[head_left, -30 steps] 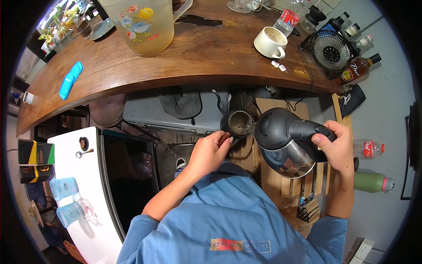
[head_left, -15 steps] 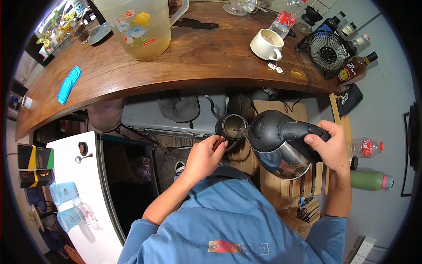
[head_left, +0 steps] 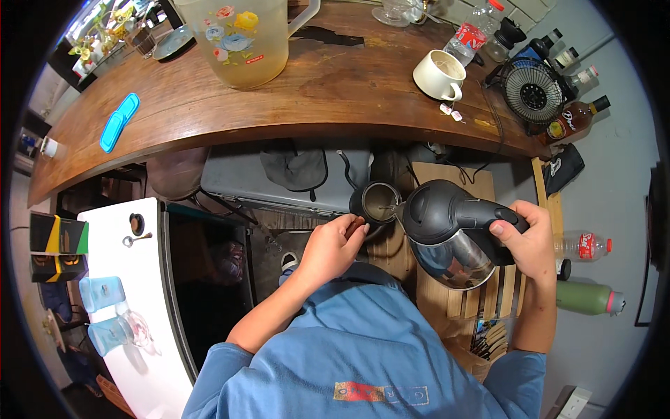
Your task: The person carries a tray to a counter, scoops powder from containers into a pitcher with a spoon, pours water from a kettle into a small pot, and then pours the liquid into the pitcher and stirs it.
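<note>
Below the curved edge of the wooden desk (head_left: 335, 91), held in mid-air over our lap, we have the dark electric kettle (head_left: 447, 223) tilted so its spout meets the rim of a small dark metal cup (head_left: 379, 202). Kettle long axis, handle to spout, runs roughly right to left across the view, spout pointing left and slightly away from us toward the cup. Right hand (head_left: 528, 241) is clenched around the kettle handle, thumb on top; this grip appears to control the tilt. Left hand (head_left: 333, 248) grasps the cup from its near side, fingers (head_left: 354, 225) curled at the handle or wall, mouth facing up, presumably steadying it under the spout. We cannot tell whether liquid is flowing. Further out on the desk: a flowered plastic pitcher (head_left: 241, 38), a white cup (head_left: 440, 73), a small black fan (head_left: 534, 91), a blue flat case (head_left: 118, 122).
</note>
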Motion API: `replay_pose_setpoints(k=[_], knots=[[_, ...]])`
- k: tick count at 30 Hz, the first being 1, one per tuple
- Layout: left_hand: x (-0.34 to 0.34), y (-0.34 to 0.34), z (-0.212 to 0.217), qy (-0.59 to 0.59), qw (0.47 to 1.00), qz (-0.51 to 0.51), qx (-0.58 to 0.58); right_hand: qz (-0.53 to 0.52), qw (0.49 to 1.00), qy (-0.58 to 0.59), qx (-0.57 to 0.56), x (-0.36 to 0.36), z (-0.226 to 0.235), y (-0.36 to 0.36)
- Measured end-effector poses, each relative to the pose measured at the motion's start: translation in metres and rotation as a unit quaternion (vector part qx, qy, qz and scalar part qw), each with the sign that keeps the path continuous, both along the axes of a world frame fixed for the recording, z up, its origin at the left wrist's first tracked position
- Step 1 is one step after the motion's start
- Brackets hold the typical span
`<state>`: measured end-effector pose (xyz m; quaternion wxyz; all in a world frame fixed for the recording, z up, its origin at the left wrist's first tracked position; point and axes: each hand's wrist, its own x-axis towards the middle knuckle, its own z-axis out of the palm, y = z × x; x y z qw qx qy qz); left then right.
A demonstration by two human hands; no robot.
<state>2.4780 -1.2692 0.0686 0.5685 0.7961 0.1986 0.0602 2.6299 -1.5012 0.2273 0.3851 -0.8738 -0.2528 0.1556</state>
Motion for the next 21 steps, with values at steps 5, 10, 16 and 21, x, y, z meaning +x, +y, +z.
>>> replay_pose_setpoints(k=[5,10,16,21], knots=[[-0.001,-0.002,-0.002,-0.023,1.000,0.002,-0.009,-0.001,1.000,0.014,0.000,-0.003,0.000,0.000],[-0.001,-0.003,-0.005,-0.029,0.999,0.001,-0.013,-0.008,1.000,0.010,-0.004,-0.002,-0.001,-0.005],[0.001,-0.004,-0.014,-0.043,0.999,0.018,-0.014,-0.011,1.000,0.010,-0.010,0.000,-0.002,-0.002],[0.004,-0.001,-0.004,0.005,1.000,0.002,0.018,-0.008,1.000,0.007,-0.008,0.000,-0.002,-0.002]])
